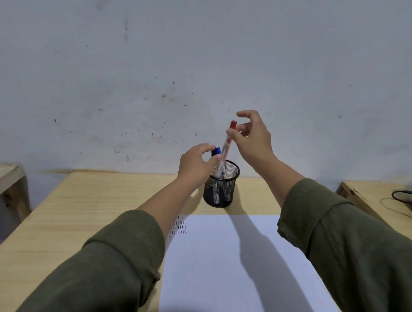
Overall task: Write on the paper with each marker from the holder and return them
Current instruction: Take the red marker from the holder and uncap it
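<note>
Head view, right hand (252, 138) pinching red marker (227, 141)

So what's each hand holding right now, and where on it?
The right hand pinches the red marker high on its barrel, just below the cap. The left hand is closing on the blue marker at its cap; a firm grip cannot be told.

We see a black mesh holder (220, 190) standing upright on the wood just beyond the white paper (231, 270), whose near-left top corner carries rows of short red, blue and black strokes. A red-capped marker (226, 143) leans out of the holder, cap uppermost, its lower end inside the rim. Beside it a blue-capped marker (216, 151) stands in the holder.
</note>
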A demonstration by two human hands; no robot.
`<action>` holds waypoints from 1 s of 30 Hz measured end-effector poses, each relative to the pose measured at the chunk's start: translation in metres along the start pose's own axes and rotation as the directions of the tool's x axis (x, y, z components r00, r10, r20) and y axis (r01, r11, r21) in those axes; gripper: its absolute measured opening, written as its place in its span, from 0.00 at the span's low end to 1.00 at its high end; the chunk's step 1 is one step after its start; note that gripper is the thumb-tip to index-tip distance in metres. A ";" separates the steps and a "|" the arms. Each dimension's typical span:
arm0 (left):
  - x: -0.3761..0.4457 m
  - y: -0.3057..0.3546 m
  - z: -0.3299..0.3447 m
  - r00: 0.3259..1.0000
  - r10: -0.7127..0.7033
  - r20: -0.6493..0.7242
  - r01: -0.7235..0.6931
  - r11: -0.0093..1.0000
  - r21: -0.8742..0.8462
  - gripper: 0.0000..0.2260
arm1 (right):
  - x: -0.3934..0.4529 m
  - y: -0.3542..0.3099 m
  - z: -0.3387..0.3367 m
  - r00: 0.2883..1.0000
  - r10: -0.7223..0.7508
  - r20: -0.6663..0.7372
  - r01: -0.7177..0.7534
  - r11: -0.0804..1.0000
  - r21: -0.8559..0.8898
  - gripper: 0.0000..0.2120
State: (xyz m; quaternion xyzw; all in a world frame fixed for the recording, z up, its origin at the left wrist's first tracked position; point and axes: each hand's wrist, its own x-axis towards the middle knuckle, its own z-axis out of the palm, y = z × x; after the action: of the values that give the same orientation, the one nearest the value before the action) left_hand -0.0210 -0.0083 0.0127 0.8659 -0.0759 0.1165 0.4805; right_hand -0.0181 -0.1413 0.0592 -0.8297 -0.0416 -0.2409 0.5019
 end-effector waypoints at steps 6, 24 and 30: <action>-0.007 0.024 -0.002 0.996 0.077 -0.046 -0.077 0.997 -0.013 0.12 | -0.006 -0.032 -0.016 1.000 0.005 -0.016 -0.002 0.986 0.165 0.16; -0.077 0.032 -0.096 0.989 0.144 0.022 -0.140 0.981 -0.138 0.16 | -0.094 -0.057 -0.026 0.933 -0.011 0.360 -0.053 0.984 0.168 0.04; -0.089 0.040 -0.106 0.958 0.259 0.126 -0.237 0.957 -0.168 0.12 | -0.113 -0.062 -0.029 0.856 0.040 0.516 -0.135 0.980 0.147 0.09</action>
State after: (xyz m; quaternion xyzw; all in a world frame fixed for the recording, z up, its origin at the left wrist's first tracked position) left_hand -0.1301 0.0621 0.0746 0.8166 -0.2280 0.1059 0.5196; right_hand -0.1475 -0.1159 0.0711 -0.8165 -0.1564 0.0150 0.5555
